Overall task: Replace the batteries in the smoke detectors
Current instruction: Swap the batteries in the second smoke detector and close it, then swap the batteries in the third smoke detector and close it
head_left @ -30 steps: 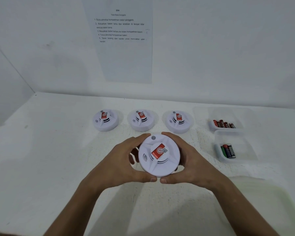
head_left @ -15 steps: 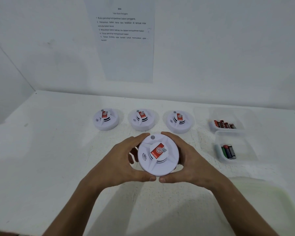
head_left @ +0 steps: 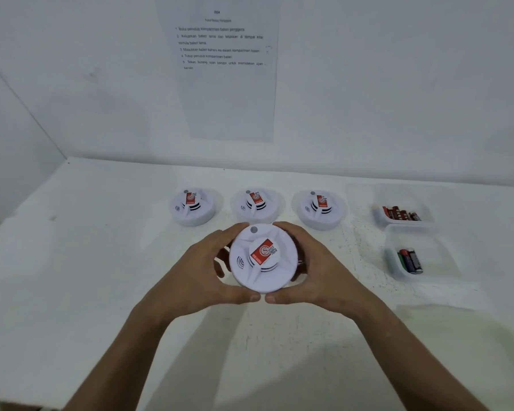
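Note:
A round white smoke detector (head_left: 263, 258) with a red label faces up above the white table, held between both hands. My left hand (head_left: 202, 271) wraps its left side and my right hand (head_left: 321, 271) wraps its right side; the thumbs nearly meet under its front edge. Behind it three more white smoke detectors stand in a row: left (head_left: 192, 206), middle (head_left: 257, 205) and right (head_left: 321, 208). At the right, a clear tub (head_left: 398, 221) holds several red batteries (head_left: 399, 213), and a nearer clear tub (head_left: 392, 264) holds a few dark batteries (head_left: 411, 261).
The white table (head_left: 72, 262) meets a white wall at the back, where a printed instruction sheet (head_left: 220, 69) hangs. A pale, shallow tray or lid (head_left: 457, 336) lies at the near right.
The held detector has turned slightly between my hands and sits a little left. The view has shifted slightly.

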Motion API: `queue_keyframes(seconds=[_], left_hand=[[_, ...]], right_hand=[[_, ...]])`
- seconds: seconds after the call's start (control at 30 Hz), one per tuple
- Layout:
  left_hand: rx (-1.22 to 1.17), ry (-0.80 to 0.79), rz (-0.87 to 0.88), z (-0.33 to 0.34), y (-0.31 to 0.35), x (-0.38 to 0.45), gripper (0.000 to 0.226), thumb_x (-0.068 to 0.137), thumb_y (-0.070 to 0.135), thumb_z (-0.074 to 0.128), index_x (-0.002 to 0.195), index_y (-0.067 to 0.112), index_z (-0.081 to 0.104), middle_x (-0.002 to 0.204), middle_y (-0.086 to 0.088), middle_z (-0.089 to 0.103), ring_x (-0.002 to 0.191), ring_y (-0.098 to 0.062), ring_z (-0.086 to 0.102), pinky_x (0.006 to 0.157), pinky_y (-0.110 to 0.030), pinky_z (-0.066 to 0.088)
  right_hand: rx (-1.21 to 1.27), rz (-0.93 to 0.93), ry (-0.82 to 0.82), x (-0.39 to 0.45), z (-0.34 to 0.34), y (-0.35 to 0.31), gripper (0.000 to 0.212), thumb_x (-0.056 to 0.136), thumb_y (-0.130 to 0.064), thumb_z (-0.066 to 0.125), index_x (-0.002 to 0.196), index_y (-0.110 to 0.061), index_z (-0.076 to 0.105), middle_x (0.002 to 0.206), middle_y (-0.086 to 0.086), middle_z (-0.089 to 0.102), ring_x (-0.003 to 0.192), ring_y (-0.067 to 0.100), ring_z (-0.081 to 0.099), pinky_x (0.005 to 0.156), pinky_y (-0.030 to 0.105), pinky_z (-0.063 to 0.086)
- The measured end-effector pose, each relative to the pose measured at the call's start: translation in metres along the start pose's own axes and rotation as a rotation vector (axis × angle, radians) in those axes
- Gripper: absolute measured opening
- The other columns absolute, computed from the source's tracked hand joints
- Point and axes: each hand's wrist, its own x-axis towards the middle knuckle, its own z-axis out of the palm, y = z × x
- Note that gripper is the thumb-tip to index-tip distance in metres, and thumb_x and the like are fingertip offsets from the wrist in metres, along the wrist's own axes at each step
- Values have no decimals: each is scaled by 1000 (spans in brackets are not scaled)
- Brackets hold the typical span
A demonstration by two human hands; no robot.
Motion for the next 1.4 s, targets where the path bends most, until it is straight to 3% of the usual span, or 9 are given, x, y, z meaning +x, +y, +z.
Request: queue_keyframes(seconds=[0.23, 0.4, 0.7, 0.8, 0.93, 1.1, 1.2, 1.3, 1.4], left_hand=[[-2, 64, -49, -25, -26, 2, 88, 57, 38, 88, 134, 43, 45, 113, 25, 62, 96, -8, 61, 69, -21, 54], [3, 99, -112, -30, -55, 3, 87, 51, 49, 86, 129, 49, 47, 121, 25, 55, 106, -3, 57, 75, -22, 54], [104, 93, -167, -21, -96, 12, 74, 48, 51, 82, 113, 50, 47, 107, 30, 49, 103, 4, 48, 78, -6, 39], [151, 127, -114, -17, -104, 14, 73, 50, 63, 72, 115, 41, 48, 109, 26, 53, 97, 7, 51, 83, 0, 36], [201, 141, -62, -16, -112, 13, 83, 56, 68, 70, 122, 18, 57, 109, 12, 57, 95, 3, 53, 88, 2, 36], [194, 93, -123, -25, -104, 11, 87, 52, 67, 75, 125, 23, 55, 107, 25, 54, 100, 12, 50, 86, -12, 46], [152, 119, -265, -44, -95, 15, 88, 62, 53, 84, 137, 28, 45, 123, 18, 48, 108, -1, 51, 86, -19, 45], [176, 233, -204, -67, -89, 31, 67, 74, 39, 80, 133, 31, 50, 126, 17, 48, 112, -2, 49, 90, -20, 42], [239, 222, -167, -86, -90, 57, 46, 76, 36, 74, 117, 19, 60, 116, 7, 59, 108, -12, 52, 92, -23, 42]], right_hand=[[14, 16, -9, 37, 27, 2, 91, 64, -3, 90, 140, -26, 44, 131, -13, 59, 120, 5, 57, 91, 24, 55], [-15, 58, -10, 61, 50, 13, 82, 64, 1, 86, 132, -23, 48, 120, -4, 64, 112, 11, 62, 91, 38, 58], [-187, 131, -25, 84, 75, 43, 90, 57, -28, 86, 136, -16, 44, 125, -5, 58, 120, 20, 56, 93, 34, 55], [-197, 103, -11, 86, 74, 42, 72, 63, -16, 88, 124, -18, 50, 109, -10, 60, 102, 6, 59, 83, 15, 51], [-180, 89, 33, 87, 77, 42, 49, 61, -22, 80, 102, -21, 54, 88, -9, 61, 81, 4, 59, 73, 23, 54], [-213, 103, -57, 88, 69, 36, 71, 65, -20, 86, 126, -13, 51, 120, 3, 63, 110, 15, 60, 90, 21, 53], [-210, 147, -81, 96, 59, 27, 97, 71, -28, 88, 150, -18, 33, 153, -5, 39, 139, 12, 37, 110, 25, 36], [-222, 126, -33, 121, 54, 16, 90, 76, -35, 84, 151, -22, 34, 155, -7, 37, 141, 11, 34, 117, 36, 32], [-274, 111, -54, 155, 55, 0, 80, 80, -25, 81, 147, -18, 39, 151, -3, 43, 137, 14, 41, 108, 25, 36]])
